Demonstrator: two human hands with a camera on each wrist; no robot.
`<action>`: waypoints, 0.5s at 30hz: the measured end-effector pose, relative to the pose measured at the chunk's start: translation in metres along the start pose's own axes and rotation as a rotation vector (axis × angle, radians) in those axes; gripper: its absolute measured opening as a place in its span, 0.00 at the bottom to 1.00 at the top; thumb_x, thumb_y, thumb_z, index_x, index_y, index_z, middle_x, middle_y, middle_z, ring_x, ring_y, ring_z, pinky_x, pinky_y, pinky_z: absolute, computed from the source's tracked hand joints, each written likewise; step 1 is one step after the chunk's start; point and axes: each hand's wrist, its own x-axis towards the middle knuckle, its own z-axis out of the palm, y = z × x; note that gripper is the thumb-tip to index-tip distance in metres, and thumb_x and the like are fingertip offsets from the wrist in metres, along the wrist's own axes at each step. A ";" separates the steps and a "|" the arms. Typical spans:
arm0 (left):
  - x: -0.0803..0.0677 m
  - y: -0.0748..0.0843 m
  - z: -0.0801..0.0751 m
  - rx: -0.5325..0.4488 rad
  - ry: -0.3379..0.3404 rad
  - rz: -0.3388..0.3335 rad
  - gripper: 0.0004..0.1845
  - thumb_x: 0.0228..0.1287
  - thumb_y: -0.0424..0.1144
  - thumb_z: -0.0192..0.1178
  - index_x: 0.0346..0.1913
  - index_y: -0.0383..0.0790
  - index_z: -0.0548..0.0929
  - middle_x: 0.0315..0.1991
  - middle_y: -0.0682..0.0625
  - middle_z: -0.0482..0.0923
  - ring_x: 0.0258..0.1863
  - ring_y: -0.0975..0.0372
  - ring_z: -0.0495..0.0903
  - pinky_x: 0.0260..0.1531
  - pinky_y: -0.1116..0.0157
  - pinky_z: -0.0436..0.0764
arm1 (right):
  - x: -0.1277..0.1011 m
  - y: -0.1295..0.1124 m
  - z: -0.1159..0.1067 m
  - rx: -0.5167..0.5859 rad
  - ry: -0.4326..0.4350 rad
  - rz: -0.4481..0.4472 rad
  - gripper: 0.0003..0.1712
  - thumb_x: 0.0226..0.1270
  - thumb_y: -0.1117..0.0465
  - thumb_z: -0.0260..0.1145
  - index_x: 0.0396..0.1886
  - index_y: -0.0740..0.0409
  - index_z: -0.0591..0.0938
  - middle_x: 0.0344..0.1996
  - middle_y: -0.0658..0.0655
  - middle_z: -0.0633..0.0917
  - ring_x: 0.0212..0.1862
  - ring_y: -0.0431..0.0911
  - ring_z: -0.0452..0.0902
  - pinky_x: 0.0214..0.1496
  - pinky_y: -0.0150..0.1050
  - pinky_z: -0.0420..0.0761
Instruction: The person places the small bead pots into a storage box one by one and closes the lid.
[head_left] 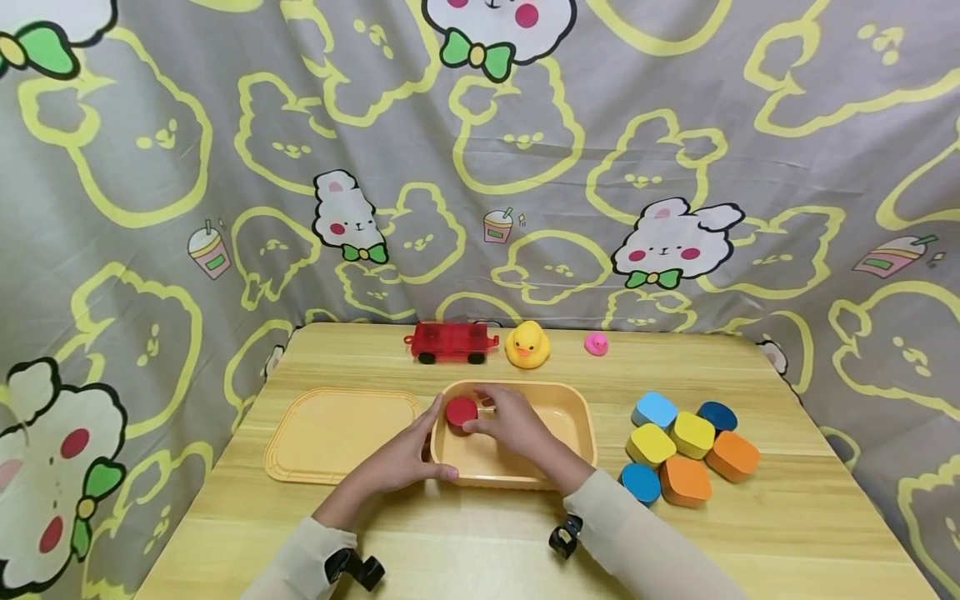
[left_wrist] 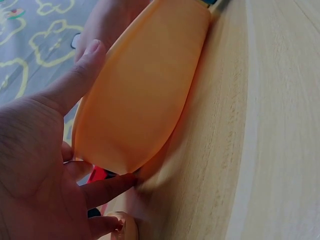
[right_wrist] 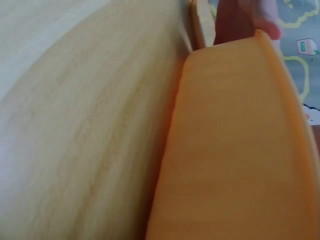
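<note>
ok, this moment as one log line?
left grip: touching box at left end | right grip: pinching red block inside box | lid: flat on table, left of box

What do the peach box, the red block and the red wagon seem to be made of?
Peach box: probably plastic with a soft sheen; its wall is smooth and evenly coloured.
Red block: matte, perhaps painted wood or plastic; its flat top doesn't settle which.
Red wagon: likely plastic, shiny, seemingly translucent; darker patches show within.

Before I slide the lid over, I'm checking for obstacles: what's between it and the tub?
The left hand, holding the tub; the head view shows it.
</note>
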 end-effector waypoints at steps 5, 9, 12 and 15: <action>0.001 -0.001 0.000 0.000 0.003 -0.006 0.68 0.55 0.55 0.78 0.85 0.45 0.37 0.84 0.41 0.41 0.81 0.44 0.51 0.72 0.46 0.66 | -0.012 -0.002 -0.014 -0.007 0.023 -0.014 0.36 0.62 0.55 0.79 0.68 0.62 0.78 0.59 0.62 0.84 0.60 0.58 0.82 0.62 0.55 0.81; 0.001 -0.001 0.000 -0.008 0.000 -0.014 0.69 0.54 0.55 0.78 0.85 0.47 0.37 0.84 0.44 0.40 0.81 0.46 0.49 0.74 0.46 0.64 | -0.023 -0.004 -0.026 -0.016 0.054 -0.019 0.37 0.61 0.55 0.79 0.68 0.62 0.78 0.59 0.61 0.85 0.60 0.56 0.82 0.63 0.53 0.80; 0.001 -0.001 0.001 -0.014 0.001 -0.018 0.69 0.54 0.55 0.79 0.85 0.48 0.37 0.85 0.45 0.40 0.82 0.46 0.48 0.74 0.46 0.63 | -0.033 -0.005 -0.036 -0.018 0.070 -0.012 0.37 0.62 0.55 0.79 0.69 0.60 0.78 0.60 0.59 0.84 0.62 0.55 0.81 0.65 0.51 0.79; 0.001 -0.001 0.001 -0.015 0.005 -0.010 0.68 0.54 0.54 0.79 0.85 0.48 0.38 0.85 0.44 0.40 0.82 0.45 0.47 0.74 0.45 0.62 | -0.042 -0.005 -0.046 -0.031 0.080 -0.005 0.37 0.62 0.54 0.78 0.70 0.58 0.77 0.61 0.58 0.84 0.63 0.55 0.80 0.65 0.49 0.78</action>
